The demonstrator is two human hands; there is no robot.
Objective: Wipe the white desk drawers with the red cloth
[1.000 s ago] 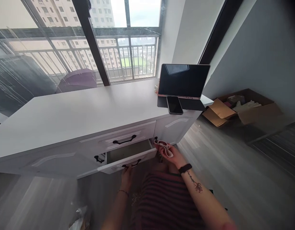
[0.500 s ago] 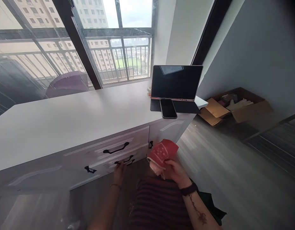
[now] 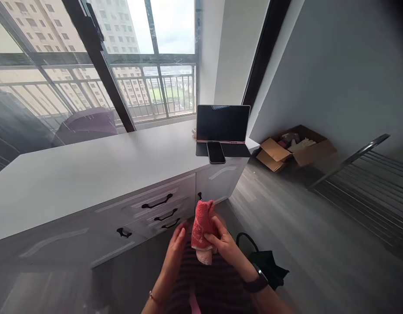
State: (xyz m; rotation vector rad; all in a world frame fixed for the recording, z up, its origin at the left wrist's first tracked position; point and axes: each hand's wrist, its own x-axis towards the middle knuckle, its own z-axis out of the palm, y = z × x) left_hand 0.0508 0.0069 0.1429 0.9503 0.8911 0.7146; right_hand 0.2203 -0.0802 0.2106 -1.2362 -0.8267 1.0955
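Observation:
My right hand [image 3: 225, 244] grips a folded red towel [image 3: 201, 226] with a white pattern and a paler pink layer showing at its lower end. The towel is held above my lap, in front of the white cabinet [image 3: 136, 242]. Just left of the towel, my left hand [image 3: 175, 246] holds nothing, its fingers stretched out and slightly blurred. Beyond that hand are three stacked drawers with black handles, the middle handle [image 3: 166, 214] among them. All of the drawers look closed.
On the white cabinet top [image 3: 99, 170] stand a tablet [image 3: 222, 124] and a phone [image 3: 216, 152]. An open cardboard box [image 3: 302, 152] holding several items sits on the floor to the right. Nearer are a metal rack [image 3: 364, 174] and a dark green bag [image 3: 269, 266].
My left hand has let go of a drawer handle and come back beside the towel. The right hand has brought the towel lower and turned it upright. The view has shifted right.

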